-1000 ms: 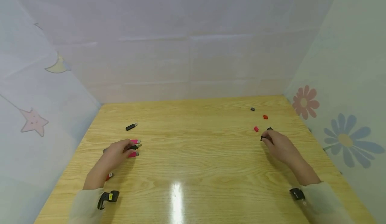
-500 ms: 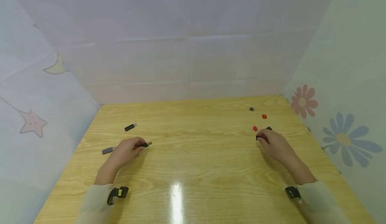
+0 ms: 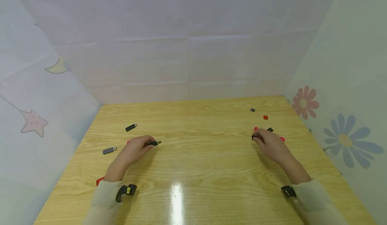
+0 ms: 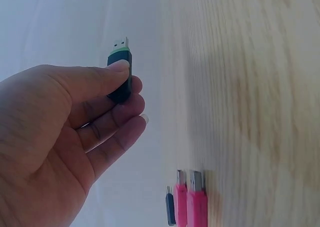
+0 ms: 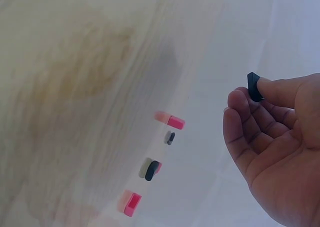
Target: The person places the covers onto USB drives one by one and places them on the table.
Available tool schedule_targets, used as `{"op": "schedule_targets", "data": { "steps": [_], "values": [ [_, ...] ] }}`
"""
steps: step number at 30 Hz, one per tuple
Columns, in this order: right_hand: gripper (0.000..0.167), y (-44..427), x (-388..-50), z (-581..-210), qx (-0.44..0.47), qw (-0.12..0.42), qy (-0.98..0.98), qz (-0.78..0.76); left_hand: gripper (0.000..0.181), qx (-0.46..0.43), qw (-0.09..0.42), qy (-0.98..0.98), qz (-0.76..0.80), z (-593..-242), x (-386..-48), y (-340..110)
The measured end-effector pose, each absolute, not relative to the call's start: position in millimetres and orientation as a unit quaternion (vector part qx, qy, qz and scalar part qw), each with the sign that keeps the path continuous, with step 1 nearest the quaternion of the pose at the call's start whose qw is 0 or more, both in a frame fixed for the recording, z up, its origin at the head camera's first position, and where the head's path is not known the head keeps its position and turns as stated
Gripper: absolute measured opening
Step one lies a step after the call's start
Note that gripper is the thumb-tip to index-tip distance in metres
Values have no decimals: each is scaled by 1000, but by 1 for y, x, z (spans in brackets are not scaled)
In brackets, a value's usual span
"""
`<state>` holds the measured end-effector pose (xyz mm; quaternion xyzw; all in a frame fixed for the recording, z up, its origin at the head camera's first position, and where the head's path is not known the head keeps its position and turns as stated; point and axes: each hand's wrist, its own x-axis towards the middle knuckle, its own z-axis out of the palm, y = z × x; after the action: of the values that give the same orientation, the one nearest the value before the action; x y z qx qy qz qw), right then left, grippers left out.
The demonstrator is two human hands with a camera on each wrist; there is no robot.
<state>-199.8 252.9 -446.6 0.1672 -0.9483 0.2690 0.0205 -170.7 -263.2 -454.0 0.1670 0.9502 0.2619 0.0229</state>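
My left hand (image 3: 133,151) pinches a black USB flash drive (image 4: 119,56) between thumb and fingers, above the table. The drive's bare metal plug points away from the hand, to the right in the head view. On the right side, my right hand (image 3: 274,147) pinches a small black cap (image 5: 253,86) between thumb and fingertips, also raised off the table. A wide gap separates the two hands. In the left wrist view two pink flash drives (image 4: 197,207) lie below the left hand; in the head view that hand mostly covers them.
On the left of the wooden table (image 3: 193,164) lie a black flash drive (image 3: 131,127), a grey one (image 3: 109,150) and a red one (image 3: 100,180) partly behind the sleeve. Loose caps lie on the right: grey (image 3: 252,109), red (image 3: 265,117), black (image 3: 270,129) and pink (image 3: 282,139).
My left hand has lifted the black flash drive from beside the pink ones and carried it right. My right hand has drifted slightly left, still holding the black cap.
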Motion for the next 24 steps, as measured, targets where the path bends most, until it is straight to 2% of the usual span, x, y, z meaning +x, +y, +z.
{"op": "schedule_targets", "data": {
  "steps": [24],
  "values": [
    [17, 226, -203, -448, 182, 19, -945, 271, 15, 203, 36, 940, 272, -448, -184, -218]
  ]
}}
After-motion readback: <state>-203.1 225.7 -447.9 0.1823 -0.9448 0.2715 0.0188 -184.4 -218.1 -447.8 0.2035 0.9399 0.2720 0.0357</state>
